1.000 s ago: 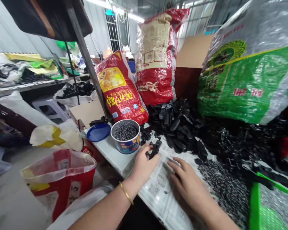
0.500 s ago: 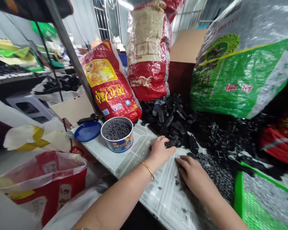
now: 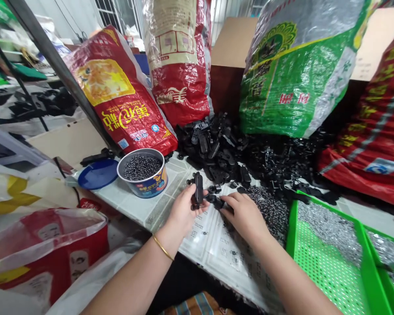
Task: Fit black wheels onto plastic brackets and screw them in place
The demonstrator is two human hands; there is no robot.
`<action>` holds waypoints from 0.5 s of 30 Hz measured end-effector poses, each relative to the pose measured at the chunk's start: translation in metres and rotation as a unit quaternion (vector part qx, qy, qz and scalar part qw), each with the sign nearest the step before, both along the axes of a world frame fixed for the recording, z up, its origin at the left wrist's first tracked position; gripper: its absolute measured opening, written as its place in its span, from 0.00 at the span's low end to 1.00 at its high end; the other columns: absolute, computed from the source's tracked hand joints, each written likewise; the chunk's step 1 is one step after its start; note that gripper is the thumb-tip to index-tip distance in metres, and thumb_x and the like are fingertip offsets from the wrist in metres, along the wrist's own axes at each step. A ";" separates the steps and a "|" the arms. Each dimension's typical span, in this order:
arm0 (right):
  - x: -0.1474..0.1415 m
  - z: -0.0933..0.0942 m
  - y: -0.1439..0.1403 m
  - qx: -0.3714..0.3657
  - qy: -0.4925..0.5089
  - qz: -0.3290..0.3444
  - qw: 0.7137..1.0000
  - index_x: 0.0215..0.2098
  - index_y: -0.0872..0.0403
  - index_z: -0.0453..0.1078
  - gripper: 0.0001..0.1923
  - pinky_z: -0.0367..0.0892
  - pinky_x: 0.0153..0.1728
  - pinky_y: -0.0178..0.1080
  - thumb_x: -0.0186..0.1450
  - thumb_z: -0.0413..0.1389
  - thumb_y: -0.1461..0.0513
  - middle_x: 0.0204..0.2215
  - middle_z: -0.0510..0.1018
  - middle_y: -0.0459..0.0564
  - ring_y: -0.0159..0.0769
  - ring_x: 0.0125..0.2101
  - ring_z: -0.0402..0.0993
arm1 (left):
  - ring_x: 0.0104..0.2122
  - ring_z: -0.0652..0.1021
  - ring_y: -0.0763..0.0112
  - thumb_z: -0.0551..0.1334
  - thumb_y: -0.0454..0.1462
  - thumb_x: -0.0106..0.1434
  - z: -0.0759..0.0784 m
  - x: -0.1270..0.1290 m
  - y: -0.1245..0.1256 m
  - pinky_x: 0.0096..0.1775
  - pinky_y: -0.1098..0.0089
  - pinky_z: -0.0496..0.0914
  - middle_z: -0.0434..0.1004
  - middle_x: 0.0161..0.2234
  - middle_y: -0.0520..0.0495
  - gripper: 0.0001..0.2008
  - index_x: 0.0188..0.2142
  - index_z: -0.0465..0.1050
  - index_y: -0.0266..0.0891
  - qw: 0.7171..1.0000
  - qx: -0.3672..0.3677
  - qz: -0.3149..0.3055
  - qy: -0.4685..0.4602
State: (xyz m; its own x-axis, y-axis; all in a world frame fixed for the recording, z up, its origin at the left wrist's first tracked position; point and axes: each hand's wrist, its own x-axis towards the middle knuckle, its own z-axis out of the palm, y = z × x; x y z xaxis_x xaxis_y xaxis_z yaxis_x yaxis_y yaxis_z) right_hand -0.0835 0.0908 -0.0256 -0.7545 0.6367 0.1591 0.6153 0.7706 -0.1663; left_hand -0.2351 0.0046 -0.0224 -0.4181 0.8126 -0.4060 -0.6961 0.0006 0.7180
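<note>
Left hand (image 3: 183, 213) is closed around an upright black plastic clip (image 3: 198, 190) above the surface's (image 3: 134, 203) near edge. Right hand (image 3: 246, 214) pinches a smaller black part (image 3: 216, 201) just beside the clip, in front of the heap of black parts (image 3: 236, 153).

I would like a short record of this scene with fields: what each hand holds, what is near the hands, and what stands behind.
left hand: left hand holds a black plastic part upright in its fingers
right hand: right hand pinches a small black piece beside that part
under the hands: printed paper sheet on the table
near left: round tub full of small dark pellets, blue lid beside it
behind: pile of black parts, red sack, green sack
near right: green basket
</note>
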 end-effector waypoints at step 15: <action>0.010 0.016 -0.025 -0.140 0.226 0.055 0.962 0.43 0.53 0.70 0.13 0.67 0.35 0.35 0.62 0.50 0.66 0.33 0.72 0.49 0.32 0.33 0.70 | 0.29 0.76 0.70 0.58 0.34 0.59 -0.011 0.031 -0.021 0.29 0.73 0.68 0.75 0.31 0.45 0.06 0.38 0.68 0.35 0.990 0.030 -0.112 -0.082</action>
